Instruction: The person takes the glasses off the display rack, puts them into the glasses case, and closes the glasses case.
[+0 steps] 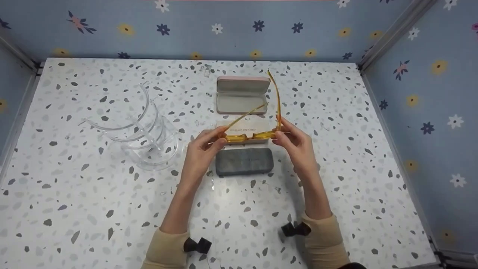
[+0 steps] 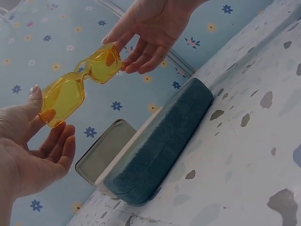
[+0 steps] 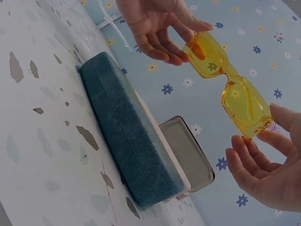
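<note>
hands, left hand (image 1: 201, 149) and right hand (image 1: 295, 144), pinch yellow sunglasses (image 1: 248, 136) by outer edges above grey case (image 1: 244, 161).

I work at a white terrazzo-patterned tabletop (image 1: 93, 194) flecked with grey and dark chips. Blue walls (image 1: 209, 30) printed with small white, yellow and navy flowers enclose it behind and on both sides, joined at the corners by grey metal posts (image 1: 392, 33). The light is soft and even.
</note>
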Demonstrator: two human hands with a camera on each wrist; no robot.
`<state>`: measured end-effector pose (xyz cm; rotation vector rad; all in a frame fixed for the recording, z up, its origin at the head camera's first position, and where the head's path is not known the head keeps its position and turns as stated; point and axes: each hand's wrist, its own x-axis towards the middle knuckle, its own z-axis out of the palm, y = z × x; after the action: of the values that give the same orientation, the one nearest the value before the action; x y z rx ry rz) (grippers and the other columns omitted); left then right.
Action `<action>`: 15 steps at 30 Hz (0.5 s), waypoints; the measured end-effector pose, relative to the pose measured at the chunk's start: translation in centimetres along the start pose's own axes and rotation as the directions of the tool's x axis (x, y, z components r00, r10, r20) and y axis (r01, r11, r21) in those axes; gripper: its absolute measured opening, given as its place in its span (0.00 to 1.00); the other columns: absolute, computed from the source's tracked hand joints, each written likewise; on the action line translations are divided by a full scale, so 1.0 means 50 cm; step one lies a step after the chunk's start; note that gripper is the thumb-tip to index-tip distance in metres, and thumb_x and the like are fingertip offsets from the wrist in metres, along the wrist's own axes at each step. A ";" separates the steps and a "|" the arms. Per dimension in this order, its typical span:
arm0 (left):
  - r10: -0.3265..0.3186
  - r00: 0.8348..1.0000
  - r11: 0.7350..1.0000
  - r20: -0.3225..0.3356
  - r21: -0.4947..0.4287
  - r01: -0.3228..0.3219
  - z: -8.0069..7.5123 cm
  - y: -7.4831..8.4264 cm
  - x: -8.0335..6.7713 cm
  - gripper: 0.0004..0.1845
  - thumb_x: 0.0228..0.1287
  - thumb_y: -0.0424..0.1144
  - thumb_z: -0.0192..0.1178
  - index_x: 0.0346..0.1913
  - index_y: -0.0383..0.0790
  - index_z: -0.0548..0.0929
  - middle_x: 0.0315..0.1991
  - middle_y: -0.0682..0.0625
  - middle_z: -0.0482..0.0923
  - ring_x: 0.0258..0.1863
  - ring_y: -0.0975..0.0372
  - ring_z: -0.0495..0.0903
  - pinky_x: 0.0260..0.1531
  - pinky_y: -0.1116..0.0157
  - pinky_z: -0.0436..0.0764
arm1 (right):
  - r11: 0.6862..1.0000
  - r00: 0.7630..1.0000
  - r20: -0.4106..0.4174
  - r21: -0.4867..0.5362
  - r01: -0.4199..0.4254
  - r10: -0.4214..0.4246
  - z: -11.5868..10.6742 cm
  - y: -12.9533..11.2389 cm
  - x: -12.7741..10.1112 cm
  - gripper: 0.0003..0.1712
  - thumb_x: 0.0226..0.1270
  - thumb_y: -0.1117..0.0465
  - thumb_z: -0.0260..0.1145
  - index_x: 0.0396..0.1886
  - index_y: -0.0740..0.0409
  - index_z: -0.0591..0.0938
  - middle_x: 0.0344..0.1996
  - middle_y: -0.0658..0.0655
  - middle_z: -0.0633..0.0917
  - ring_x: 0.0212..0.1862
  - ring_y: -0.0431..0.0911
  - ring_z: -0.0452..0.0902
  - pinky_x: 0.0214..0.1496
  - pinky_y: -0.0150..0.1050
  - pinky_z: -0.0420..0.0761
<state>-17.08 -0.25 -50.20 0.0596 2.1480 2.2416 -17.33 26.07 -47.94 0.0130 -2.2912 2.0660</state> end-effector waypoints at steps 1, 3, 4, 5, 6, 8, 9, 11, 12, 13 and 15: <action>-0.003 1.000 1.000 0.004 -0.003 0.003 0.000 0.001 0.000 0.19 0.69 0.39 0.67 0.61 0.46 0.86 0.49 0.48 0.83 0.53 0.60 0.83 0.56 0.69 0.84 | 1.000 1.000 0.001 0.001 0.001 -0.001 0.000 0.000 0.000 0.27 0.75 0.64 0.66 0.71 0.55 0.77 0.49 0.64 0.85 0.48 0.47 0.87 0.55 0.47 0.88; -0.007 1.000 1.000 0.010 -0.008 0.007 0.000 0.001 0.001 0.19 0.68 0.40 0.67 0.61 0.46 0.86 0.48 0.49 0.83 0.53 0.60 0.83 0.55 0.69 0.84 | 1.000 1.000 0.003 0.007 0.001 -0.001 -0.001 -0.002 0.000 0.26 0.75 0.63 0.66 0.71 0.56 0.77 0.49 0.64 0.85 0.48 0.47 0.87 0.56 0.50 0.88; -0.009 1.000 1.000 0.013 -0.010 0.010 0.000 0.001 0.001 0.19 0.68 0.40 0.67 0.61 0.46 0.86 0.48 0.49 0.83 0.52 0.60 0.83 0.55 0.69 0.85 | 1.000 1.000 0.003 0.007 0.001 -0.001 -0.001 -0.003 0.000 0.26 0.75 0.63 0.66 0.71 0.56 0.77 0.49 0.64 0.85 0.48 0.47 0.87 0.56 0.50 0.88; -0.012 1.000 1.000 0.015 -0.011 0.012 0.000 0.001 0.001 0.19 0.68 0.40 0.66 0.61 0.46 0.86 0.48 0.49 0.83 0.52 0.60 0.83 0.54 0.69 0.85 | 1.000 1.000 0.003 0.007 0.000 0.000 -0.001 -0.003 0.000 0.26 0.75 0.63 0.66 0.71 0.56 0.77 0.49 0.63 0.85 0.48 0.47 0.87 0.56 0.50 0.88; -0.015 1.000 1.000 0.016 -0.010 0.015 0.000 0.001 0.001 0.19 0.68 0.40 0.66 0.61 0.46 0.86 0.48 0.49 0.83 0.53 0.60 0.83 0.54 0.69 0.85 | 1.000 1.000 0.004 0.007 -0.001 0.001 -0.001 -0.004 0.000 0.26 0.75 0.63 0.66 0.71 0.56 0.77 0.49 0.63 0.86 0.48 0.48 0.87 0.56 0.49 0.88; -0.022 1.000 1.000 0.016 -0.007 0.022 0.000 0.001 0.001 0.19 0.69 0.40 0.66 0.61 0.47 0.86 0.49 0.49 0.83 0.53 0.60 0.83 0.53 0.69 0.84 | 1.000 1.000 0.007 0.004 -0.001 0.001 -0.001 -0.005 -0.001 0.26 0.75 0.63 0.66 0.71 0.56 0.77 0.50 0.63 0.86 0.49 0.48 0.87 0.55 0.47 0.88; -0.025 1.000 1.000 0.015 -0.008 0.025 0.001 0.001 0.000 0.19 0.69 0.40 0.66 0.61 0.47 0.86 0.49 0.49 0.83 0.53 0.59 0.83 0.53 0.69 0.84 | 1.000 1.000 0.008 0.001 -0.001 0.001 -0.001 -0.006 -0.001 0.26 0.75 0.62 0.66 0.71 0.56 0.77 0.50 0.63 0.86 0.49 0.48 0.87 0.55 0.47 0.88; -0.029 0.999 1.000 0.015 -0.011 0.029 0.003 0.001 0.000 0.18 0.69 0.39 0.66 0.61 0.47 0.86 0.50 0.49 0.83 0.54 0.59 0.82 0.54 0.69 0.84 | 1.000 1.000 0.012 -0.002 -0.001 0.001 -0.002 -0.007 -0.001 0.26 0.75 0.62 0.66 0.71 0.56 0.77 0.50 0.63 0.86 0.49 0.48 0.87 0.56 0.47 0.88; -0.031 0.999 0.999 0.015 -0.015 0.031 0.003 0.001 0.000 0.18 0.69 0.39 0.65 0.61 0.47 0.86 0.50 0.49 0.83 0.54 0.59 0.82 0.54 0.69 0.84 | 1.000 1.000 0.014 -0.004 -0.002 0.002 -0.003 -0.007 -0.002 0.26 0.75 0.61 0.66 0.71 0.56 0.77 0.51 0.64 0.85 0.49 0.48 0.87 0.56 0.47 0.88; -0.031 0.999 0.999 0.016 -0.020 0.032 0.004 0.002 0.000 0.18 0.70 0.39 0.65 0.61 0.46 0.86 0.51 0.49 0.83 0.54 0.59 0.82 0.54 0.69 0.84 | 1.000 1.000 0.016 -0.006 -0.003 0.004 -0.003 -0.007 -0.002 0.27 0.75 0.61 0.66 0.71 0.56 0.77 0.51 0.64 0.85 0.49 0.48 0.87 0.56 0.48 0.88; -0.029 0.999 0.999 0.018 -0.026 0.029 0.006 0.001 0.000 0.18 0.70 0.38 0.65 0.60 0.46 0.86 0.51 0.48 0.82 0.54 0.59 0.82 0.53 0.69 0.84 | 1.000 1.000 0.021 -0.007 -0.004 0.005 -0.005 -0.008 -0.002 0.27 0.76 0.60 0.65 0.72 0.55 0.76 0.52 0.65 0.85 0.50 0.49 0.87 0.58 0.51 0.87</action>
<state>-17.08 0.04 -50.13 0.0467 2.0966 2.2444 -17.22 26.27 -47.54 0.0298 -2.3124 2.0702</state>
